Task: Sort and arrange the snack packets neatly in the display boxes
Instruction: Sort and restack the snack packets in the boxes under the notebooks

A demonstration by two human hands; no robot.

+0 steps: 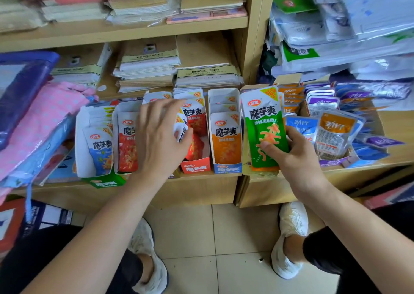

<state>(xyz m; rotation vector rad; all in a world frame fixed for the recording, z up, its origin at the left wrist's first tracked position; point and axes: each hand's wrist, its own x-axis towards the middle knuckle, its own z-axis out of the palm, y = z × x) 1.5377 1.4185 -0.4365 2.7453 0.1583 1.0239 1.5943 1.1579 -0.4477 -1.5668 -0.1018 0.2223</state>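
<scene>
Everything is placed from the box of orange packets (227, 167), the one with the blue front wall in the middle of the shelf row. Just right of it, the right hand (300, 159) grips the green packet (264, 123), with the thumb pressed across its lower face and the fingers curled behind. More packets seem to be stacked behind it, though I cannot tell how many. The packet's long axis is nearly upright, its top leaning slightly towards the box of orange packets, and its bottom edge is low in the tan box right of that landmark. Just left of the landmark stands the red-fronted box (195, 166), and the left hand (159, 136) reaches over it, thumb and fingers pinching a small bunch of packets (181, 127). Far to the left of the landmark, a green-fronted box (105, 182) holds blue packets. The coming move likely turns on this: the green packet is already on the right hand's side, so seating it needs only a short push straight down, while the left hand is well apart and busy.
</scene>
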